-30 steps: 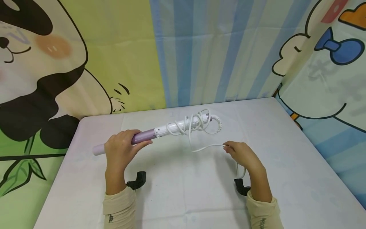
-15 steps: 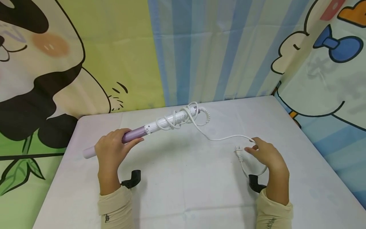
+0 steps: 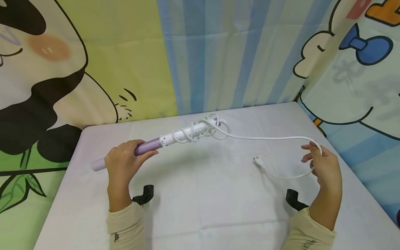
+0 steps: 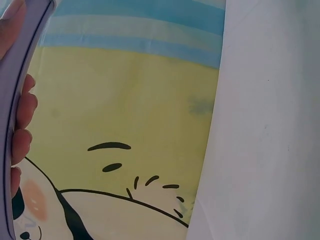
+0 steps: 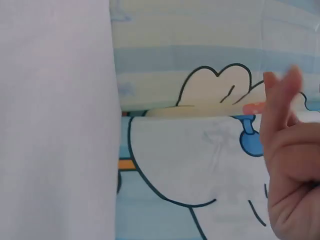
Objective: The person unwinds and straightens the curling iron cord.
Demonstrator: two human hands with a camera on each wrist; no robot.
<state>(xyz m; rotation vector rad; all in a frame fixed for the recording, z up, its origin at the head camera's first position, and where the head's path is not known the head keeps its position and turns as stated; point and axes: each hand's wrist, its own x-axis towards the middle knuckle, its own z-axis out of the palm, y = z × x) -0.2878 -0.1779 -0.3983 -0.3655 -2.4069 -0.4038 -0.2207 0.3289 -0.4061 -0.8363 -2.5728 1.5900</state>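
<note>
A purple and white hair iron slants up to the right over the table in the head view. My left hand grips its purple section, thumb along the near side. Loops of white power cord wind round the white section, and a coiled cord sleeve shows at its far end. From there a loose length runs right to my right hand, which pinches it. The cord's tail curves back left to a two-pin plug. In the left wrist view, fingertips curl round the purple casing.
A white cloth covers the table. Printed cartoon curtains stand along its back and right sides. Black curved mounts project from both wrists beside the beige sleeves.
My right hand has moved to the right with the cord, drawing the loose length out nearly straight. The plug has come into sight. The left hand and hair iron have shifted slightly left.
</note>
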